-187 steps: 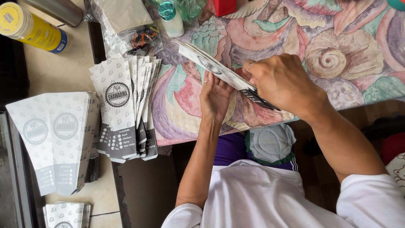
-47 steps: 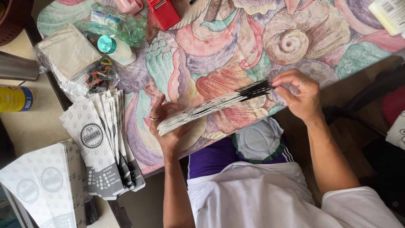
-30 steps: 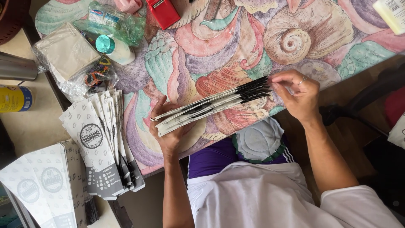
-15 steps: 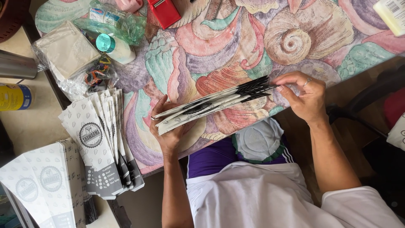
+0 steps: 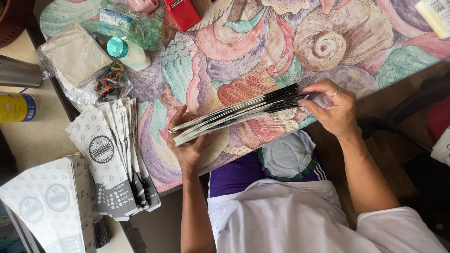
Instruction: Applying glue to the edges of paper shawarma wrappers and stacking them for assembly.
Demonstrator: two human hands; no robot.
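Seen from the head camera, a person steadies a stack of flat paper sleeves [image 5: 236,115] edge-on at mid-frame over a shell-patterned tablecloth [image 5: 243,42]. The left hand [image 5: 187,143] cups the pale ends, fingers curled beneath; the right hand [image 5: 330,105] pinches the dark tips, apparently to keep them aligned. More fanned sleeves [image 5: 112,159] lie lower left.

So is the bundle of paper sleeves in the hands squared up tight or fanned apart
Fanned apart. The bundle shows separate edges with gaps at the left hand, and its dark ends pinch together at the right hand.
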